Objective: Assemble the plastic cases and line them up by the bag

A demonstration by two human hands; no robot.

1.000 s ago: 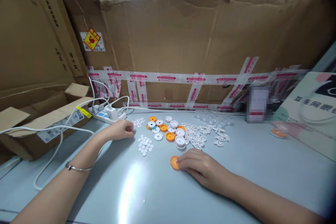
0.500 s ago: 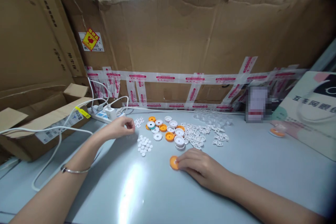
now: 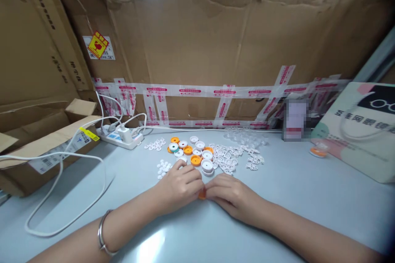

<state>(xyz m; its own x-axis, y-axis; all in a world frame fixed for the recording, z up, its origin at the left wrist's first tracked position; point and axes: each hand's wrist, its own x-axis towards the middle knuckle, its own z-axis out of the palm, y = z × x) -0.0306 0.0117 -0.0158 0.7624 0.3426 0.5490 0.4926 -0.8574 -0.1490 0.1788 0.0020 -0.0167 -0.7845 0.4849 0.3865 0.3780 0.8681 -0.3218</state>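
Evidently both hands meet at one part. The fingers of the right hand [image 3: 233,193] close narrowly on the right side of an orange rimmed disc [image 3: 202,194]. The fingers of the left hand [image 3: 182,183] are bent, with their tips at the disc's left and upper side; whether they pinch a small part of their own cannot be told, as the knuckles cover the tips.

The governing relation is this: the orange rimmed disc sits directly between the two sets of fingertips, left of the right hand's and right of the left hand's. Neither hand is clearly nearer. Being round, the disc offers no long axis; its tilt cannot be judged, since only a small patch shows.

Immediately beyond the left hand's knuckles lie small white caps [image 3: 163,167], partly hidden. Straight ahead of the gap between the hands stands a cluster of orange and white rimmed discs [image 3: 195,160], apart from the held one. White openwork pieces [image 3: 226,158] spread just right of that cluster, with clear plastic parts [image 3: 243,136] behind them. Farther out on the worktop [image 3: 262,238], a power strip [image 3: 129,142] lies to the left and a printed bag [image 3: 364,139] leans to the right.
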